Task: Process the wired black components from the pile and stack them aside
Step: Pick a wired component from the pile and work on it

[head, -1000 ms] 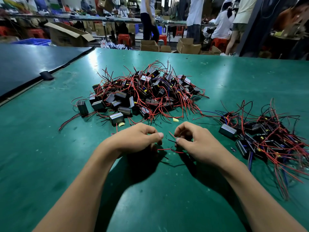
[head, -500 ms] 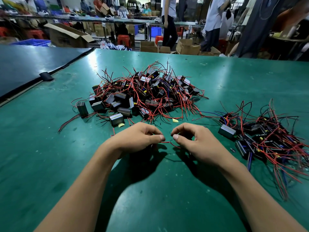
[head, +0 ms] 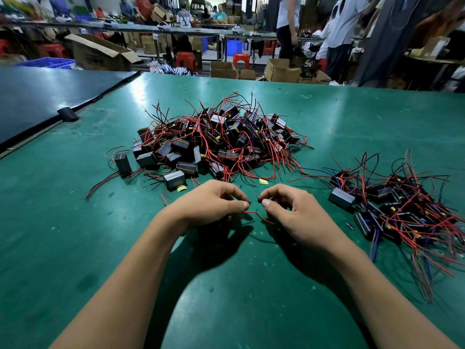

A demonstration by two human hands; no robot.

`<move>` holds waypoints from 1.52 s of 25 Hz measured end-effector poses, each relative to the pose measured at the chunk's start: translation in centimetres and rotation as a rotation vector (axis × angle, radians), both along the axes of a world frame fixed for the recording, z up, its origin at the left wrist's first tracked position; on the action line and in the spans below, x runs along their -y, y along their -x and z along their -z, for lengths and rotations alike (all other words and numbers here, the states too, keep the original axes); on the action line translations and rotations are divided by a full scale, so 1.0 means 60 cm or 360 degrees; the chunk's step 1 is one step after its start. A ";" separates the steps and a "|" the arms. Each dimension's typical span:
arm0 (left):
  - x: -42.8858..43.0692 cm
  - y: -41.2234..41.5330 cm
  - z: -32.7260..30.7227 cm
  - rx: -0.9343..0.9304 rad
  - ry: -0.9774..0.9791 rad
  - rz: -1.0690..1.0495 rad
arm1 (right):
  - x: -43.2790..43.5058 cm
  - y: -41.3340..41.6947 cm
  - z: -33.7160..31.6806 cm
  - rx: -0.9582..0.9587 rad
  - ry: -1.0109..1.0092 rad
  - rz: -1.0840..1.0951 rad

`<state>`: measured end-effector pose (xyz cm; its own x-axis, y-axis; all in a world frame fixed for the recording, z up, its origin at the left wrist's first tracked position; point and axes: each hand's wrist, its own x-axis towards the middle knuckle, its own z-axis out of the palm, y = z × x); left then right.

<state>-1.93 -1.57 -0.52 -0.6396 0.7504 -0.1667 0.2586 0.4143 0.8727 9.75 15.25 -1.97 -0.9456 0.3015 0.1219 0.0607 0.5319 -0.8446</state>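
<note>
A big pile of black block components with red and black wires (head: 216, 144) lies in the middle of the green table (head: 251, 298). A second, flatter heap of the same components (head: 392, 205) lies at the right. My left hand (head: 211, 205) and my right hand (head: 286, 210) sit close together just in front of the big pile, fingers curled, each pinching a thin wire end between thumb and forefinger. Red wire (head: 261, 216) shows between and below the two hands. The component these wires belong to is hidden under my left hand.
A dark table (head: 37, 96) adjoins on the left along a black seam with a tape patch (head: 67, 114). Yellow tape scraps (head: 263, 181) lie by the pile. Beyond the far edge are cardboard boxes (head: 100, 54), red stools and standing people.
My hands stayed in place; thumbs and forefingers worked the wire ends and the fingertips are now slightly apart. People in the background walked to the right.
</note>
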 end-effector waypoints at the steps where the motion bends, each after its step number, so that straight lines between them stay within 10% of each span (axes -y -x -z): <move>1: -0.002 0.000 0.001 -0.0047 0.0000 0.0024 | 0.000 0.000 0.000 -0.0016 0.0005 0.0006; 38: -0.023 -0.034 0.016 -0.0103 -0.0456 -0.0297 | 0.006 0.005 0.006 -0.0089 0.0241 0.0170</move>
<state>0.12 -0.17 -1.45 -0.7725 0.6300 0.0796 0.2604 0.1999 0.9446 9.45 14.89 -2.32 -0.9003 0.4186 0.1190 0.0607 0.3916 -0.9181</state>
